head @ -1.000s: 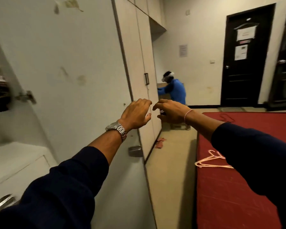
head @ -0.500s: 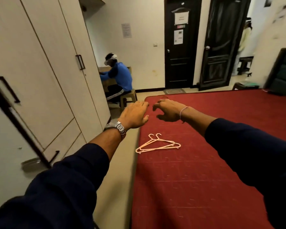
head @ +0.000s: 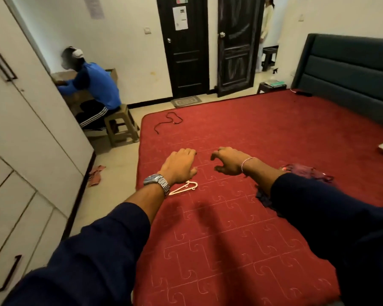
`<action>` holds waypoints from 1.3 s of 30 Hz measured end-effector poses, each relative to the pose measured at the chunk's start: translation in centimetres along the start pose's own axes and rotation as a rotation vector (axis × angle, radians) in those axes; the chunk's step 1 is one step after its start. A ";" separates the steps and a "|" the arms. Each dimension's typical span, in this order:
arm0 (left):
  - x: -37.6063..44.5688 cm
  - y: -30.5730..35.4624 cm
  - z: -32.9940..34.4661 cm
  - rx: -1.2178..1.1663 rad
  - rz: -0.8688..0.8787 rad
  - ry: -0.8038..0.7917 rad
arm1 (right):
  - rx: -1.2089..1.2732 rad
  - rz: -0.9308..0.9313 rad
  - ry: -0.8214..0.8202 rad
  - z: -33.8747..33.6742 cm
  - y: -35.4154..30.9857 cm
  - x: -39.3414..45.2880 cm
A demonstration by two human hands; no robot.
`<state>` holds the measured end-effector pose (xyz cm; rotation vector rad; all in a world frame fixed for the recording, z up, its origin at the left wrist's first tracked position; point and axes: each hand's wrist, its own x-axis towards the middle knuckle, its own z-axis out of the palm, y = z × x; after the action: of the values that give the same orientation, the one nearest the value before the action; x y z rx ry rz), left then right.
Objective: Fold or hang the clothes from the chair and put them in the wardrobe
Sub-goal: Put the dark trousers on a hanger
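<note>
Both my arms reach out over a red bed. My left hand, with a steel watch on the wrist, hovers palm down and holds nothing. My right hand, with a thin bracelet, hangs beside it with fingers curled loosely and empty. Pink plastic hangers lie on the bed just under my left wrist. A dark purple garment lies on the bed behind my right forearm, partly hidden by the sleeve. The white wardrobe stands along the left with its doors shut. No chair with clothes is in view.
A person in blue sits on a plastic stool at a small desk by the wardrobe's far end. A black cord lies at the bed's far corner. Two dark doors stand on the far wall, and a dark headboard rises at the right.
My view has swung right, from the wardrobe door to the bed. Both hands have dropped lower over the bed, and the hangers now lie under my left wrist.
</note>
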<state>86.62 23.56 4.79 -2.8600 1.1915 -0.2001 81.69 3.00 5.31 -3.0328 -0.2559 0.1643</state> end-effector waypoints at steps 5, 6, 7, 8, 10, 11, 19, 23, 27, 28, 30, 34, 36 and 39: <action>7.2 2.4 4.6 -0.076 0.087 -0.042 | 0.062 0.158 -0.045 3.6 6.4 0.7; 8.4 3.1 5.7 -0.088 0.099 -0.049 | 0.070 0.187 -0.057 4.4 7.7 0.6; 9.7 4.3 6.9 -0.107 0.113 -0.065 | 0.083 0.215 -0.075 5.5 9.5 0.3; 10.5 5.3 8.0 -0.124 0.121 -0.085 | 0.094 0.246 -0.091 6.5 10.8 -0.2; 12.0 7.6 10.1 -0.136 0.157 -0.159 | 0.132 0.308 -0.123 8.9 13.6 -1.3; 12.6 8.7 11.2 -0.132 0.178 -0.190 | 0.153 0.326 -0.140 10.2 15.0 -1.9; 18.0 19.1 20.8 -0.244 0.173 -0.386 | 0.271 0.458 -0.266 19.3 26.5 -7.1; 20.7 25.0 25.5 -0.306 0.127 -0.423 | 0.355 0.508 -0.316 23.9 32.9 -8.8; 22.9 29.4 30.3 -0.344 0.092 -0.508 | 0.402 0.494 -0.375 28.5 37.7 -8.5; 23.2 30.1 31.3 -0.348 0.090 -0.524 | 0.390 0.490 -0.384 29.8 38.5 -8.2; 23.8 31.6 33.3 -0.376 0.073 -0.547 | 0.328 0.523 -0.397 32.0 39.6 -7.8; 24.8 33.9 36.3 -0.500 0.017 -0.587 | 0.296 0.513 -0.391 34.5 40.0 -7.6; 25.4 34.9 37.3 -0.574 -0.018 -0.574 | 0.368 0.524 -0.297 35.3 40.5 -7.6; 26.3 36.1 37.9 -0.756 -0.142 -0.502 | 0.511 0.626 -0.049 35.2 41.4 -7.6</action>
<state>84.59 -21.13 -32.99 -3.2413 1.1115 1.1280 76.94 -35.97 -32.99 -2.4940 0.6410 0.2912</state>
